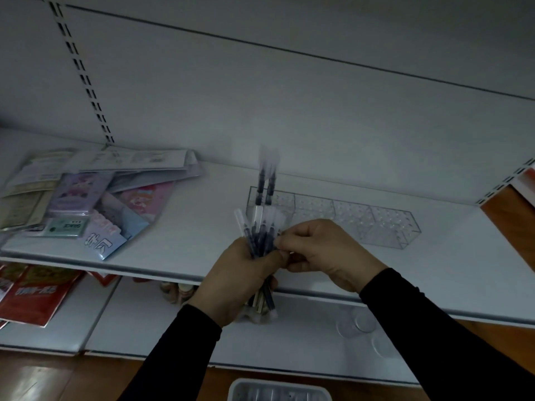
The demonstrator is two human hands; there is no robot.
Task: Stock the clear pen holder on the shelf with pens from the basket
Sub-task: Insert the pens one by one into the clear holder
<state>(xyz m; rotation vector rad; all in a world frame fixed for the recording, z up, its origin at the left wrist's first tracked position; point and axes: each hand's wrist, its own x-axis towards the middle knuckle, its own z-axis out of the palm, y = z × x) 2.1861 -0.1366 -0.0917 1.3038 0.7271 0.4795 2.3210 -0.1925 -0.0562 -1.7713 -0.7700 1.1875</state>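
left hand point(241, 280) is wrapped around a bundle of pens point(260, 238), right hand point(324, 251) pinching one at the top of the bunch; the clear pen holder point(347, 219) sits just behind at 12 o'clock on the smooth white shelf point(185, 227), two pens upright in its left compartment, glossy packets point(86, 204) piled around 10, white basket point(278, 390) down at 6

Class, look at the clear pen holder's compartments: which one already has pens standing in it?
The leftmost compartment of the pen holder: two pens stand upright there; the others look empty.
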